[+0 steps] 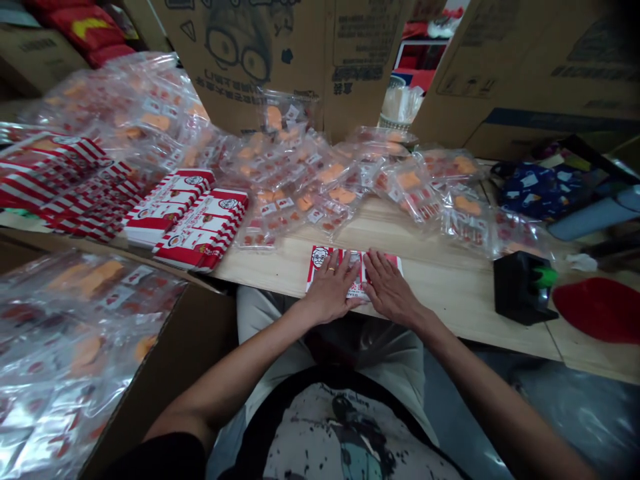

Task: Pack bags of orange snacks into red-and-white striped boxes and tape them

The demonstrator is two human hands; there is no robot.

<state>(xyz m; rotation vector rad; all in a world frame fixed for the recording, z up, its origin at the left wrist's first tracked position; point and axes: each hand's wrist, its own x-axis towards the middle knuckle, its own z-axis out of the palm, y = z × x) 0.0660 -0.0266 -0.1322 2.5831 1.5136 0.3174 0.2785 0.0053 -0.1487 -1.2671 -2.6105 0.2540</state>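
A red-and-white printed card (pixel 319 259) with a bearded face on it lies at the front edge of the wooden table. Flat on its left and middle part rests my left hand (pixel 334 283), fingers stretched out, a ring on one finger. My right hand (pixel 387 283) lies flat on the card's right part, also with straight fingers. The two hands nearly meet over the middle and hide much of the print. Just beyond them are clear plastic packets (pixel 330 203) with orange and red pieces inside.
Stacks of red-and-white cards (pixel 205 227) stand at left beside a heap of packets (pixel 150 120). An open carton (pixel 165 347) of packets is at lower left. A black tape dispenser (pixel 523 287) and red object (pixel 597 310) lie right. Cardboard boxes (pixel 300 60) wall the back.
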